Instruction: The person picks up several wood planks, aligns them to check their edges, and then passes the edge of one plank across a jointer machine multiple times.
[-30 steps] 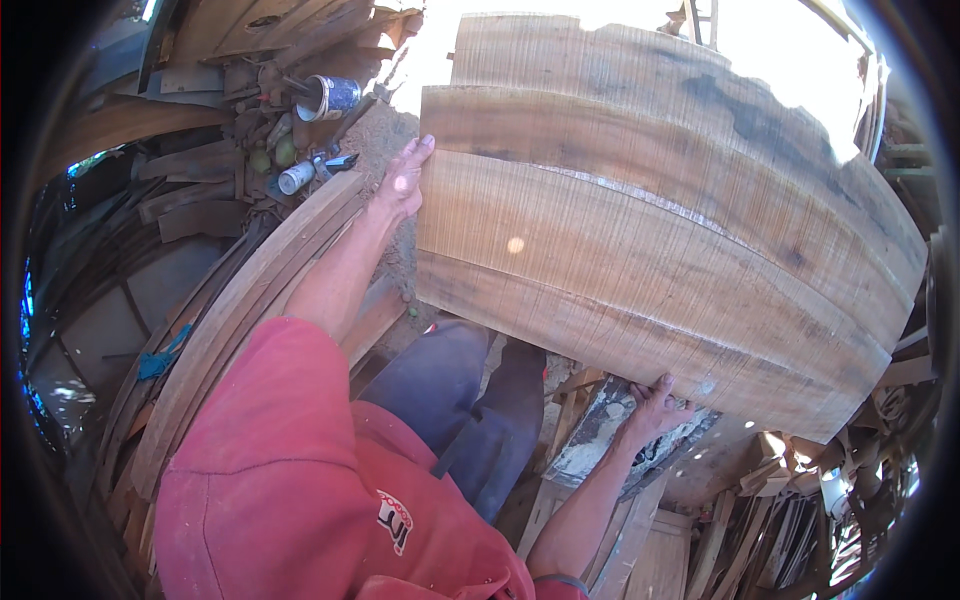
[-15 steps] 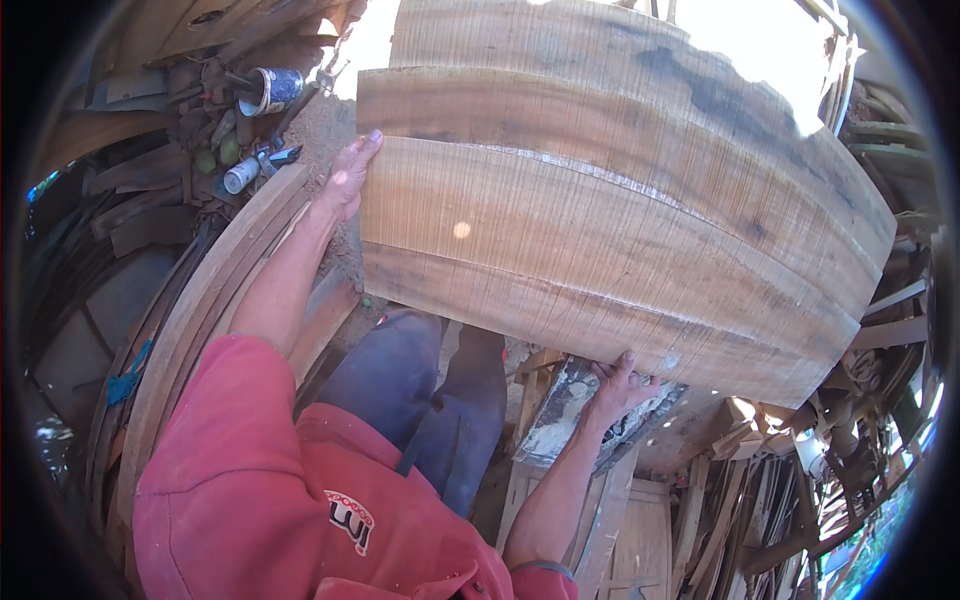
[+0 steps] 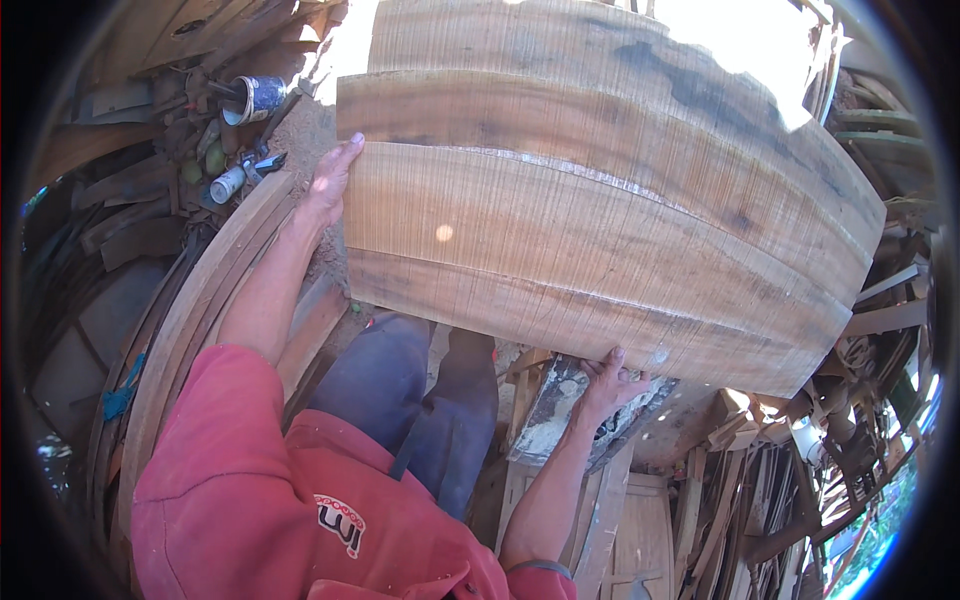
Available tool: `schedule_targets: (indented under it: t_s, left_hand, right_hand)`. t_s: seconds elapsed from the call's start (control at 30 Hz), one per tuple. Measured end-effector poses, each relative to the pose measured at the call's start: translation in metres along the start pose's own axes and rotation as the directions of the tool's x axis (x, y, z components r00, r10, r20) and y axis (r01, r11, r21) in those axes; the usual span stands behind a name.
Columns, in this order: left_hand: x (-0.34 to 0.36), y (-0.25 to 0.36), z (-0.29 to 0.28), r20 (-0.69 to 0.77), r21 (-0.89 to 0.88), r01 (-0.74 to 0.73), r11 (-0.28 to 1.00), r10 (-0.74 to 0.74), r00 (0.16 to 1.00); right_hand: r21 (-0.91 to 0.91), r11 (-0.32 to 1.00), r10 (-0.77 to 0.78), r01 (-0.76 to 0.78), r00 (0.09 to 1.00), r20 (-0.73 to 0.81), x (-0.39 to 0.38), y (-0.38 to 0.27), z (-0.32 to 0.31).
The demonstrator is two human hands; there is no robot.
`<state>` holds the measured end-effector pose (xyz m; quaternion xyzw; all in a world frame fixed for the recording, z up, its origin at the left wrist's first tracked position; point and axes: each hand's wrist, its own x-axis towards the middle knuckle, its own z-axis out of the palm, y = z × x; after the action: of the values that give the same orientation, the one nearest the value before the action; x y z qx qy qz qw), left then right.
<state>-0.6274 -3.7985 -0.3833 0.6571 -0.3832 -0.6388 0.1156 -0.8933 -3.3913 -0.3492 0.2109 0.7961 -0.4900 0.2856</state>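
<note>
A broad wooden panel (image 3: 600,240) of boards set side by side lies between both hands. The left hand (image 3: 333,184) has its fingers clamped on the panel's left edge; the right hand (image 3: 604,388) has its fingers clamped on its near edge. Left of the panel are long planks (image 3: 205,300) and a blue-and-white bucket (image 3: 264,94); dark trousers (image 3: 370,365) show below its near edge

Wood and clutter on dusty ground (image 3: 305,128)

From my distant place, I see this ground brown at half past ten and at four o'clock. Long boards (image 3: 200,305) lie stacked at nine. A tilted blue-and-white bucket (image 3: 265,93) and a white container (image 3: 226,185) sit among clutter near ten; what directly supports them, I cannot tell.
</note>
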Motion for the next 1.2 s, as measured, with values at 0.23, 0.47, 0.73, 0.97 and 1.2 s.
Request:
schedule_targets:
  t_s: [0.23,0.47,0.73,0.97,1.2]
  left_hand:
    - [0.006,-0.002,-0.009,0.048,0.053,0.017,0.998,-0.02,0.999]
    - [0.038,0.044,-0.008,0.062,-0.293,-0.139,0.946,0.164,0.984]
    - [0.038,0.074,-0.005,-0.115,0.163,-0.254,0.953,0.275,0.955]
    - [0.005,0.134,-0.013,-0.106,0.521,-0.285,0.805,0.392,0.914]
    - [-0.001,0.158,-0.008,-0.052,0.579,-0.312,0.753,0.416,0.908]
  right_hand:
    - [0.022,0.999,-0.03,0.032,0.997,-0.073,-0.001,0.003,0.003]
    - [-0.081,0.994,0.063,-0.066,0.997,-0.039,-0.004,-0.013,-0.007]
    - [0.104,0.994,0.047,-0.042,0.998,-0.052,-0.006,-0.069,0.013]
    - [0.609,0.773,0.033,-0.175,0.971,0.237,0.041,-0.173,0.109]
    - [0.735,0.647,-0.097,-0.202,0.934,0.343,0.101,-0.201,0.144]
